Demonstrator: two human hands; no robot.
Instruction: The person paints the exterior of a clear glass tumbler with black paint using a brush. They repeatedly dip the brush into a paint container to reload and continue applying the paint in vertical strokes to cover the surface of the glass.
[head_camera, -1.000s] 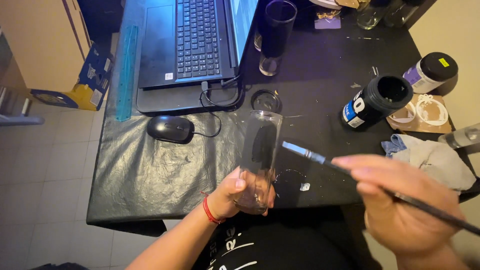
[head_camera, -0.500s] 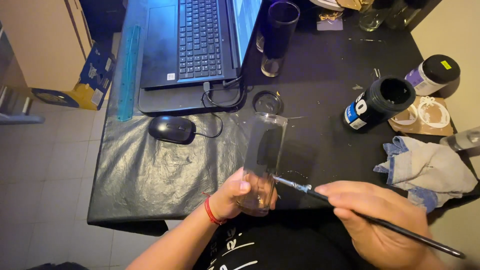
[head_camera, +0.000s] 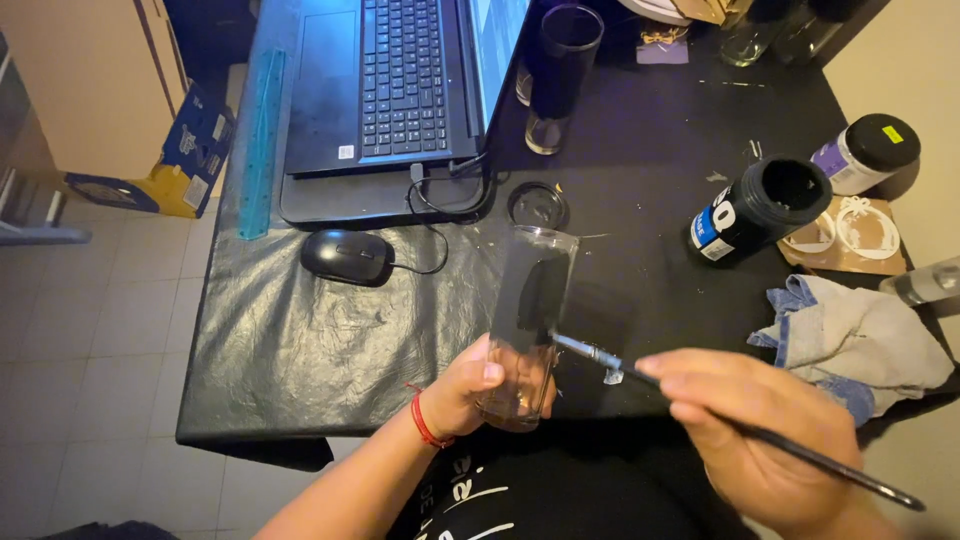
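Note:
My left hand (head_camera: 470, 390) grips the base of a tall clear glass (head_camera: 530, 320), tilted with its mouth pointing away from me; a black painted patch shows on its side. My right hand (head_camera: 750, 430) holds a long thin paintbrush (head_camera: 760, 435) whose tip touches the glass just below the black patch. A red band circles my left wrist. An open black paint jar (head_camera: 755, 210) lies tilted on the table to the right.
A black-covered table (head_camera: 300, 340) holds a laptop (head_camera: 400, 90), a wired mouse (head_camera: 347, 257), a jar lid (head_camera: 538, 205), a dark-painted glass (head_camera: 560, 75), a closed white jar (head_camera: 865, 152), a rag (head_camera: 850, 340) and a green ruler (head_camera: 258, 140). Tiled floor lies at left.
The brush has swung from the air right of the glass in to its side, and my right hand has moved leftward. The black patch on the glass looks larger.

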